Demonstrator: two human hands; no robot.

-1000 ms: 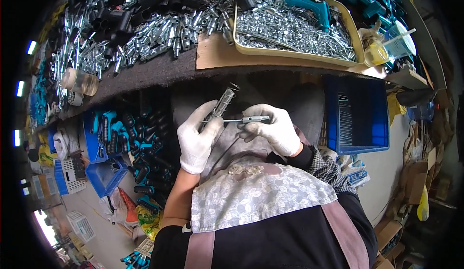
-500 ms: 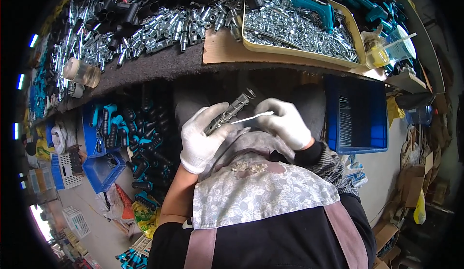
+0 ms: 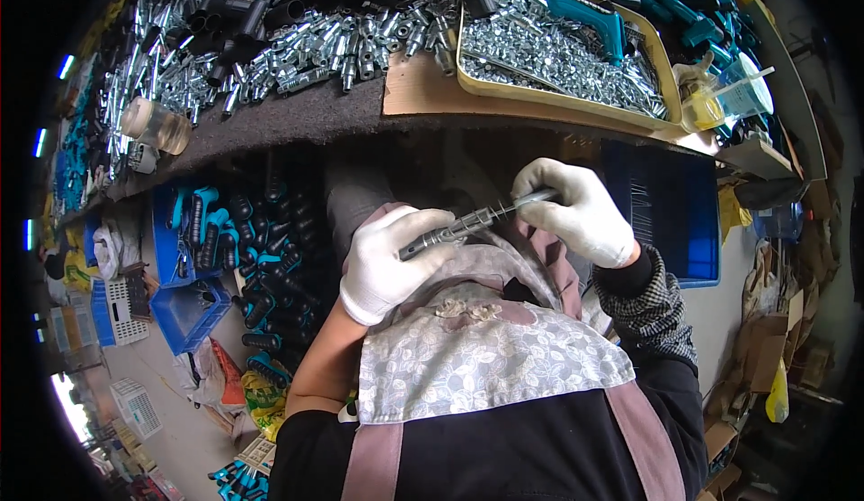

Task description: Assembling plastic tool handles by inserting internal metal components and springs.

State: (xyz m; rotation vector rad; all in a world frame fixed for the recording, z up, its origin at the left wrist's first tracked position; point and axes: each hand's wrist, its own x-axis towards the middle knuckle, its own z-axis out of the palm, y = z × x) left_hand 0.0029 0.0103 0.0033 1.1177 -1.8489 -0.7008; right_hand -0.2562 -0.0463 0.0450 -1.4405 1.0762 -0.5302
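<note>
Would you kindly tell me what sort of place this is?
Probably a small assembly workshop: there are heaped metal parts, a tray of small metal pieces and a blue crate.

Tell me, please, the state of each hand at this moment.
Left hand: closed, holding a metal shaft with a coil spring around it.
Right hand: closed, pinching a slim metal tool.

The spring assembly (image 3: 468,224) lies between left hand (image 3: 387,262) and right hand (image 3: 583,215), bench (image 3: 279,120) beyond
</note>
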